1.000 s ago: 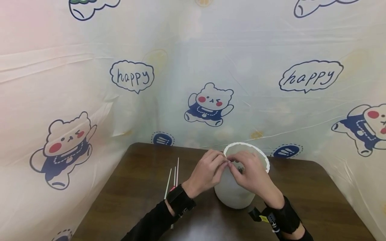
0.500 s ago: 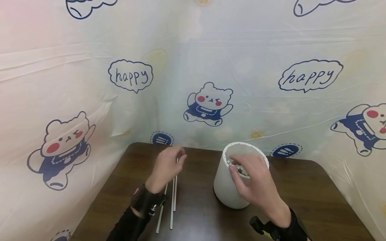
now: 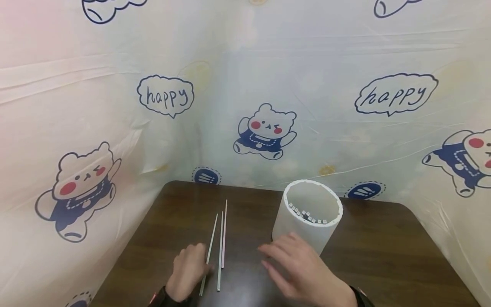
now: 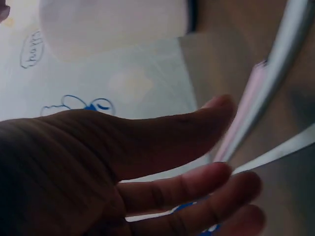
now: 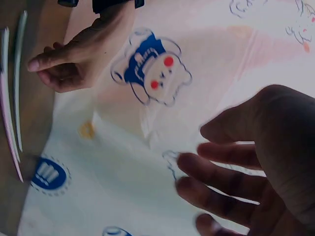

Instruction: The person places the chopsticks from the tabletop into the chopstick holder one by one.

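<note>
Three thin, straight sticks lie roughly side by side on the table: a pale left one, a pale middle one and a pinkish right one. My left hand is over the near part of the left stick, its thumb and fingers loosely bent with a gap between them in the left wrist view; I see nothing held. My right hand, fingers spread and relaxed, hovers in front of a white cylindrical bin and holds nothing. Several small, white, square-ended pieces show inside the bin.
The dark wooden table has rounded far corners. A pale curtain with cartoon bears and the word "happy" hangs behind and beside it. The bin stands at the table's back right.
Both hands were together over the bin's rim. They parted: the left moved left and then back toward me beside the sticks, the right drew down toward me.
</note>
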`<state>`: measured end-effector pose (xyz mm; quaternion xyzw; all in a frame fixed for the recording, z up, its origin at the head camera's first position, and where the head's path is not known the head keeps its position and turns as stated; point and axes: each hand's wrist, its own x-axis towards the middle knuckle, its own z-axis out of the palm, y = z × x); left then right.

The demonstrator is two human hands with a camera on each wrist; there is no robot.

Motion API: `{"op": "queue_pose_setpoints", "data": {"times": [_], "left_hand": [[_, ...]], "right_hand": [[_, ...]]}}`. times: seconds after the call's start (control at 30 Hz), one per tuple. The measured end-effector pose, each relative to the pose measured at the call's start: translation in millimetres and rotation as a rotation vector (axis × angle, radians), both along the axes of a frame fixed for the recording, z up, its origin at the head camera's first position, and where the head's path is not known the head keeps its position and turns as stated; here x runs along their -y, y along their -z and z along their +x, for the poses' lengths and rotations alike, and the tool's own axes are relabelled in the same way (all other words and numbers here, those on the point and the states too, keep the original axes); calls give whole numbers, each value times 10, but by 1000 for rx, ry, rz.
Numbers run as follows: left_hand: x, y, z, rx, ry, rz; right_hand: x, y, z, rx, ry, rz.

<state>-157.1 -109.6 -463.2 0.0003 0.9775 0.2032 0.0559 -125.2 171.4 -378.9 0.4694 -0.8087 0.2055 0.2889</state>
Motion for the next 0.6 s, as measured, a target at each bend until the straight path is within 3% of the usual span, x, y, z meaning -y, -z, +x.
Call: {"op": "queue_pose_setpoints", "data": {"times": [0.1,0.23,0.33,0.6], "left_hand": [[17,118,111,12,-16,-3],[45,193,191,27,-34,-30],[59,214,230,67,-43,-50],[66,253,275,146,-30,-49]], "right_hand": [[25,116,67,165,-24,143],[78,289,81,165,-73,264],[98,400,74,118,-114,295],[80,521,66,148,-102,319]]}}
